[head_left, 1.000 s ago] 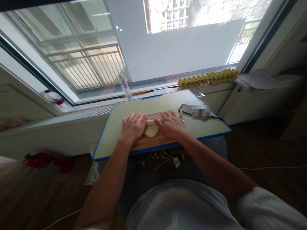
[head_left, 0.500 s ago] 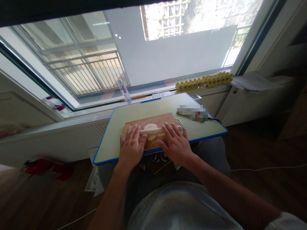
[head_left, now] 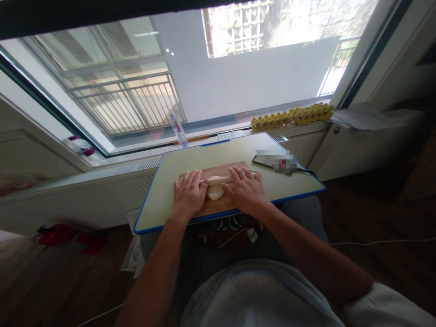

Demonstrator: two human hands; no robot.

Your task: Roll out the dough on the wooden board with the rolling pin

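Resting on one rolling pin (head_left: 220, 180) over one dough disc (head_left: 215, 193), left hand (head_left: 189, 192) and right hand (head_left: 247, 188) have outstretched, loose fingers.

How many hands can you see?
2. The left hand lies over the left part of the rolling pin, the right hand over its right part. No other hands show.

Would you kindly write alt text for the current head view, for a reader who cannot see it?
A person's left hand and right hand rest on a rolling pin, flattened dough on its near side, atop a wooden board. The blue-edged table beneath bears a phone; a bottle and yellow trays stand by the window.
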